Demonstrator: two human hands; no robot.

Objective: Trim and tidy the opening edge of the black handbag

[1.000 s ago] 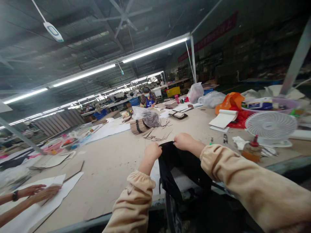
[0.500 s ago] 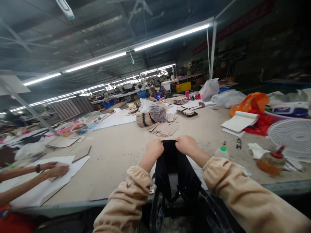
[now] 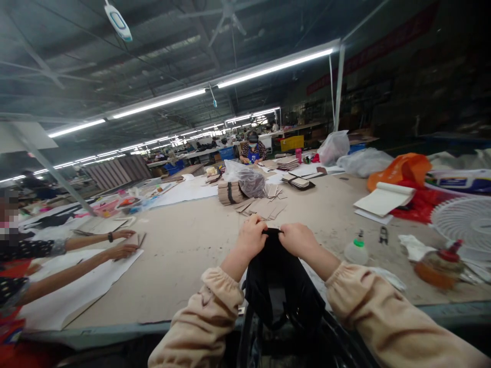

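My left hand (image 3: 251, 236) and my right hand (image 3: 298, 239) are both closed as fists on the top edge of a black bag (image 3: 282, 278), close together, almost touching. The bag hangs down from my hands over the near edge of the big work table (image 3: 180, 255). Both my arms wear beige sleeves with gathered cuffs. Loose cardboard pieces (image 3: 263, 207) lie just beyond my hands.
A co-worker's hands (image 3: 120, 244) press on white sheets (image 3: 76, 291) at the left. At the right lie a small green-capped bottle (image 3: 356, 250), a red-capped glue bottle (image 3: 435, 266), a white fan (image 3: 462, 220), a notepad (image 3: 383, 198) and an orange bag (image 3: 401, 168). Another person (image 3: 252, 148) works at the far end.
My two hands have drawn closer together on the bag's top edge, narrowing it. The co-worker's hands slid right along the white sheet. The view has shifted slightly.
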